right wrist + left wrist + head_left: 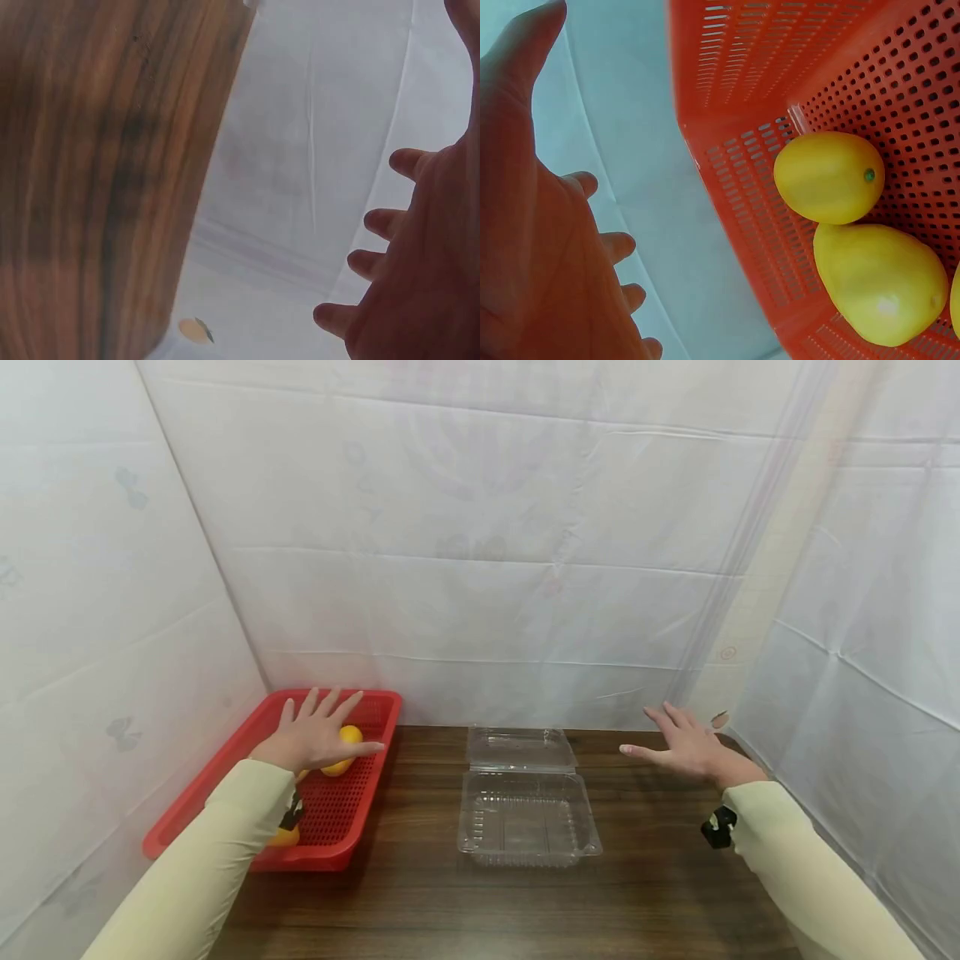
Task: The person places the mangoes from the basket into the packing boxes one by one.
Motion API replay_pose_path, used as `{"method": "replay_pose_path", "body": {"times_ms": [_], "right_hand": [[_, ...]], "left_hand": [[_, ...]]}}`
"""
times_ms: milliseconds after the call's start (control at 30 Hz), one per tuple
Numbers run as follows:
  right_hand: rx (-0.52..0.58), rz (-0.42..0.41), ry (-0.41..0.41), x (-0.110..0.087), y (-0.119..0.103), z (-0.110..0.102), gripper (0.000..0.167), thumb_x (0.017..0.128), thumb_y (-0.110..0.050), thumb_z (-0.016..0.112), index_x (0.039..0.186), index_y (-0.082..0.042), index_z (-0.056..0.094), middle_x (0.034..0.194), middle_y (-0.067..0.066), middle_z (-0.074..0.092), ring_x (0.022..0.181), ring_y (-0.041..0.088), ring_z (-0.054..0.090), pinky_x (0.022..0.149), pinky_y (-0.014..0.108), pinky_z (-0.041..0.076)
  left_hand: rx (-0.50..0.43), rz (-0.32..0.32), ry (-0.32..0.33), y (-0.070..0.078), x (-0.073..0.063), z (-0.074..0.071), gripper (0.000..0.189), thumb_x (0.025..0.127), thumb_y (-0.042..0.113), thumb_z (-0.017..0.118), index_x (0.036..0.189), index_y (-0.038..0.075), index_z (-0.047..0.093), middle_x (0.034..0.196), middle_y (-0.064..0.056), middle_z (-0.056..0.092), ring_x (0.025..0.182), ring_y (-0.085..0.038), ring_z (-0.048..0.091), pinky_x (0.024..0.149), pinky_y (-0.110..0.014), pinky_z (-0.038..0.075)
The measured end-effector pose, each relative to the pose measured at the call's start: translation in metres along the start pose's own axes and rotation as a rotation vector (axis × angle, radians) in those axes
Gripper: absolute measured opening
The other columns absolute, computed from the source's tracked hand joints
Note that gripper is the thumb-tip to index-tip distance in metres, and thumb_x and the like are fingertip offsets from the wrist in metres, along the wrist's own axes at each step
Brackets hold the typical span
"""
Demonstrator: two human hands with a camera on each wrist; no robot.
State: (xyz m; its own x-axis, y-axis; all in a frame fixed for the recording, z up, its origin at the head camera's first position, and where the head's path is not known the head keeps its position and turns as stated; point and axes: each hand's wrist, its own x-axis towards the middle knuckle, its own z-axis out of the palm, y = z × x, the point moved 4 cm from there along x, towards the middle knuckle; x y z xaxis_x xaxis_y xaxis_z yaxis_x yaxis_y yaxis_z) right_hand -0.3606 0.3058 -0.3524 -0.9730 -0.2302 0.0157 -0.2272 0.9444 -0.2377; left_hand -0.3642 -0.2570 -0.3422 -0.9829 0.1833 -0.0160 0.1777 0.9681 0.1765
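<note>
My left hand (311,739) hovers over a red plastic basket (390,714) at the left, fingers spread and holding nothing. Inside the basket lie several yellow fruits; one lemon-like fruit (829,178) with a green stem spot sits beside a larger, tapered yellow fruit (881,285) in the left wrist view. Off to the right, my right hand (686,750) is held above the table with its fingers extended and nothing in it. Between the hands, a clear plastic clamshell box (525,827) lies with its lid (519,748) folded back toward the rear wall.
The dark wood-grain table (420,902) carries the basket and the box. White sheeting (480,610) hangs as a wall behind, with more sheeting at the left (97,610) and right (885,610) sides. Each wrist wears a small black device.
</note>
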Motion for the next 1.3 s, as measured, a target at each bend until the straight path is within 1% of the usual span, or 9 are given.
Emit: {"method": "replay_pose_path", "body": {"times_ms": [100, 233, 400, 500, 800, 1000, 1067, 1200, 1300], "right_hand": [[0.062, 0.004, -0.010, -0.001, -0.001, 0.007, 0.102, 0.092, -0.072, 0.053, 0.164, -0.007, 0.019, 0.166, 0.034, 0.009, 0.148, 0.062, 0.011, 0.110, 0.082, 0.018], [0.144, 0.015, -0.013, -0.003, -0.002, 0.016, 0.102, 0.094, -0.071, 0.052, 0.164, -0.007, 0.016, 0.167, 0.033, 0.009, 0.149, 0.061, 0.010, 0.110, 0.082, 0.019], [0.204, -0.014, 0.003, -0.005, -0.007, 0.027, 0.099, 0.098, -0.068, 0.048, 0.162, 0.000, 0.016, 0.165, 0.034, 0.016, 0.149, 0.058, 0.017, 0.113, 0.077, 0.023], [0.237, -0.019, 0.007, -0.006, -0.011, 0.036, 0.098, 0.099, -0.068, 0.046, 0.161, 0.002, 0.017, 0.164, 0.034, 0.018, 0.149, 0.057, 0.020, 0.113, 0.075, 0.026], [0.321, 0.028, 0.001, -0.011, -0.028, 0.061, 0.096, 0.099, -0.069, 0.045, 0.159, 0.002, 0.025, 0.162, 0.034, 0.025, 0.148, 0.054, 0.027, 0.113, 0.071, 0.031], [0.340, 0.048, -0.003, -0.013, -0.039, 0.073, 0.092, 0.098, -0.069, 0.047, 0.157, 0.001, 0.032, 0.161, 0.033, 0.030, 0.147, 0.053, 0.032, 0.112, 0.069, 0.034], [0.347, 0.053, -0.009, -0.014, -0.043, 0.077, 0.092, 0.098, -0.069, 0.047, 0.156, 0.001, 0.035, 0.160, 0.033, 0.032, 0.145, 0.053, 0.034, 0.111, 0.068, 0.036], [0.389, 0.088, -0.007, -0.017, -0.048, 0.082, 0.090, 0.097, -0.069, 0.049, 0.153, 0.001, 0.041, 0.156, 0.031, 0.041, 0.141, 0.051, 0.042, 0.109, 0.065, 0.040], [0.417, 0.115, 0.006, -0.018, -0.051, 0.086, 0.088, 0.097, -0.070, 0.051, 0.149, 0.001, 0.046, 0.152, 0.030, 0.047, 0.139, 0.048, 0.047, 0.108, 0.063, 0.043]], "left_hand": [[0.006, -0.004, -0.006, -0.003, -0.001, 0.000, 0.112, 0.082, 0.083, 0.054, 0.165, 0.018, 0.014, 0.169, -0.027, 0.007, 0.151, -0.058, 0.000, 0.115, -0.080, -0.003], [0.003, -0.005, -0.019, -0.005, -0.003, -0.001, 0.112, 0.082, 0.083, 0.054, 0.165, 0.017, 0.016, 0.169, -0.028, 0.007, 0.151, -0.058, -0.001, 0.115, -0.080, -0.004], [-0.009, -0.014, -0.028, -0.010, -0.006, -0.004, 0.114, 0.081, 0.084, 0.053, 0.164, 0.016, 0.016, 0.168, -0.029, 0.008, 0.151, -0.059, -0.001, 0.114, -0.080, -0.004], [-0.009, -0.011, -0.034, -0.013, -0.007, -0.005, 0.115, 0.081, 0.085, 0.053, 0.164, 0.015, 0.015, 0.168, -0.030, 0.008, 0.150, -0.060, 0.000, 0.114, -0.080, -0.002], [-0.008, -0.006, -0.051, -0.023, -0.014, -0.009, 0.116, 0.081, 0.082, 0.056, 0.164, 0.012, 0.015, 0.166, -0.031, 0.013, 0.148, -0.061, 0.005, 0.115, -0.081, 0.003], [-0.002, -0.018, -0.066, -0.028, -0.017, -0.011, 0.113, 0.084, 0.080, 0.055, 0.163, 0.009, 0.016, 0.163, -0.035, 0.017, 0.146, -0.062, 0.010, 0.114, -0.081, 0.009], [0.002, -0.024, -0.076, -0.031, -0.019, -0.011, 0.113, 0.085, 0.080, 0.054, 0.163, 0.007, 0.016, 0.163, -0.035, 0.018, 0.146, -0.062, 0.012, 0.114, -0.080, 0.011], [0.002, -0.045, -0.101, -0.037, -0.021, -0.010, 0.114, 0.085, 0.079, 0.053, 0.163, 0.005, 0.014, 0.162, -0.036, 0.019, 0.145, -0.061, 0.015, 0.115, -0.079, 0.015], [0.008, -0.071, -0.121, -0.040, -0.025, -0.011, 0.116, 0.085, 0.079, 0.055, 0.163, 0.005, 0.012, 0.161, -0.036, 0.022, 0.144, -0.061, 0.018, 0.113, -0.079, 0.021]]}}
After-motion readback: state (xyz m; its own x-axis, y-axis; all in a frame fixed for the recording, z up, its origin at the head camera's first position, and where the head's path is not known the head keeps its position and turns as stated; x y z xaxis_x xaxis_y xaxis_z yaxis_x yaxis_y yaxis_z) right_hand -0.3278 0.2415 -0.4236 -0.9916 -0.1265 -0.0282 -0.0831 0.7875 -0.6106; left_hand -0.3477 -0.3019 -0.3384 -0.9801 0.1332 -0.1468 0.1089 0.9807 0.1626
